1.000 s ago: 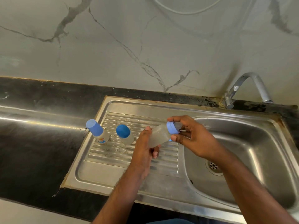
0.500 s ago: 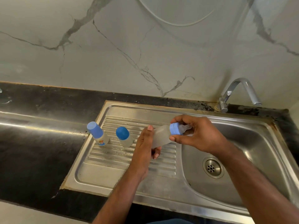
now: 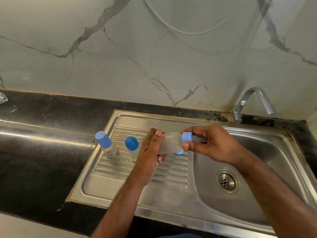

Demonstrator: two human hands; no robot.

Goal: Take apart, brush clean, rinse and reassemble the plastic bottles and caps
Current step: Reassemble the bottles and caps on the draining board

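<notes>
A translucent plastic bottle [image 3: 170,143] lies sideways in the air over the ribbed drainboard [image 3: 120,162]. My left hand [image 3: 151,150] grips its base end. My right hand [image 3: 212,143] pinches its blue collar ring [image 3: 187,136], with the clear teat poking out under the fingers. A loose blue cap [image 3: 179,153] shows just below the bottle on the drainboard. Two more bottles stand on the drainboard to the left: one with a tall blue cap [image 3: 104,143], one with a rounded blue cap [image 3: 131,143].
The steel sink basin [image 3: 267,165] with its drain [image 3: 226,181] lies to the right, under a chrome tap [image 3: 252,102]. Black countertop [image 3: 39,152] stretches left of the sink. A marble wall rises behind.
The bottle and both hands have shifted slightly right. The right hand has turned a little on the blue collar. The two standing bottles have not moved.
</notes>
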